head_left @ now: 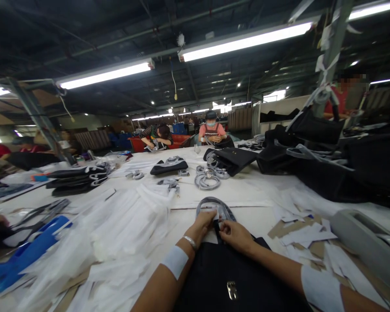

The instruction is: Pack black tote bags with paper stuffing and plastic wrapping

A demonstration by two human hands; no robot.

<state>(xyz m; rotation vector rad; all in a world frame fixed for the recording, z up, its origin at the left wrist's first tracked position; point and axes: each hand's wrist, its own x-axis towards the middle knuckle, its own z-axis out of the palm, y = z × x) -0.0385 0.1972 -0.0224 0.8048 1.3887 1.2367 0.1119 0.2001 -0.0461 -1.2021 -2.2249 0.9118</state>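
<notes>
In the head view, a large black bag with a flat, smooth face (208, 281) lies at the near edge of the long white bench (256, 214), its lower part cut off by the frame. Its small gold metal clasp (232, 290) faces up. The arched handle in grey-tinted wrapping (229, 210) points toward the bench's far edge. The bag's up-and-down line runs from near edge to far, as does the narrow black strap (218, 231) at its top; which side of the body is longer cannot be told.

The right hand (236, 235) pinches the strap between thumb and bent fingertips. The left hand (204, 223) is partly curled at the strap's upper end; whether it grips the strap or the white slip there is unclear.

The bag looks fairly light, its panels firm but bendable, the strap softer; the wrapping may slide under fingers. The handle's base seems the surest hold, clear of the clasp.

Toward the left end lies crumpled translucent white sheeting (126, 229); toward the right, paper and cardboard scraps (307, 234).
</notes>
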